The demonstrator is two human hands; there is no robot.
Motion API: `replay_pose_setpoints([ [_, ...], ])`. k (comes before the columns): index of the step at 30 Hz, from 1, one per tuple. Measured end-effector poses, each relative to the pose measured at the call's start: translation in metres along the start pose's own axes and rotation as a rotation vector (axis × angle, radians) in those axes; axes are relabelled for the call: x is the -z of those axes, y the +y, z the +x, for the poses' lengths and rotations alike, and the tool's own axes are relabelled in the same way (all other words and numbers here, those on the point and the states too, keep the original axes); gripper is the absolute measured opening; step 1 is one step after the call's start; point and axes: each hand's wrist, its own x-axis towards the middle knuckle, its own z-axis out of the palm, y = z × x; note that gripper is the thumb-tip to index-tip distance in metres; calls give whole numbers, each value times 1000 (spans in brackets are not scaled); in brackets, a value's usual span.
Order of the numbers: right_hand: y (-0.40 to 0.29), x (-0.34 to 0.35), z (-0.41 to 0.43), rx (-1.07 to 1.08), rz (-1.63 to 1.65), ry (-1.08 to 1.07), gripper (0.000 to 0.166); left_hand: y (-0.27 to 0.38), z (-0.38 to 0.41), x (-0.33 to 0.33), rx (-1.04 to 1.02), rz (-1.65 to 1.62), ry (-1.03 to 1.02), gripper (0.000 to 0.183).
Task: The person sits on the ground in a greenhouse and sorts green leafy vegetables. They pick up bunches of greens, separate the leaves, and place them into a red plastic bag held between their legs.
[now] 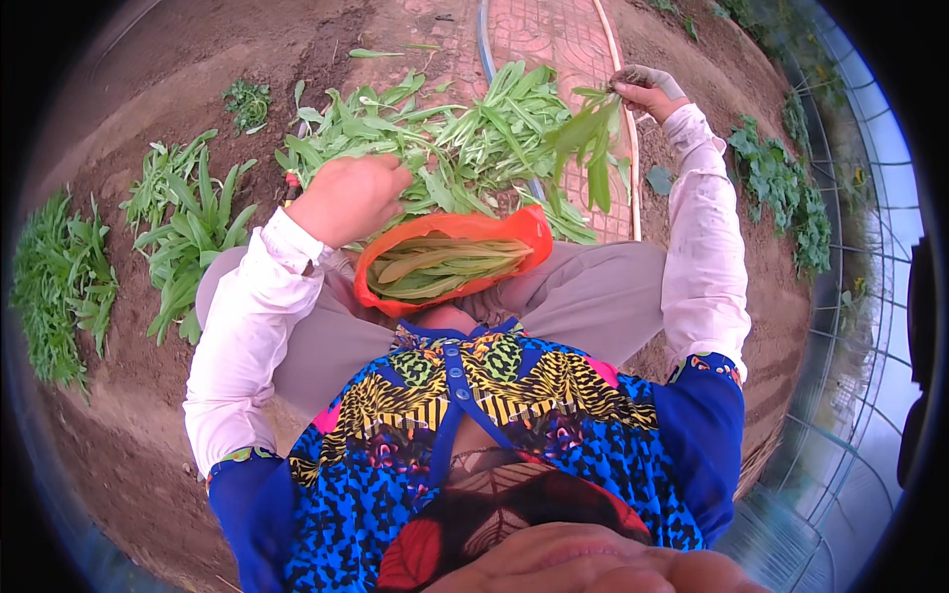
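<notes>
My right hand [646, 90] is raised at the upper right, its fingers pinching the base of a leafy green plant [593, 141] whose long leaves hang down. Beneath my left hand [354, 194], at the near left edge of the leaf pile, its fingertips are partly hidden, so I cannot tell whether it grips anything. The heap of loose green leaves [504, 130] spreads over the paving. An orange-red plastic bag [540, 231] stands with its mouth wide between my legs, and long green leaves [445, 268] lie stacked inside it.
A blue hose [485, 41] and a pale hose [634, 178] run along the pink paved path [552, 33]. Leafy plants [196, 230] grow in soil at the left, others [778, 185] at the right. A red-handled tool [292, 185] lies partly hidden by my left wrist.
</notes>
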Motion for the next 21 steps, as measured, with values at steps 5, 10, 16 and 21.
replay_pose_setpoints([
  [5,-76,-90,12,183,257,1,23,-33,44,31,37,-471,411,28],
  [10,-108,-178,41,156,601,-54,26,-76,67,22,143,-478,567,38],
  [16,-110,-231,89,158,632,-178,25,-106,66,0,219,-752,387,36],
  [21,-104,-245,116,167,546,-29,35,-131,64,2,408,-580,313,32],
])
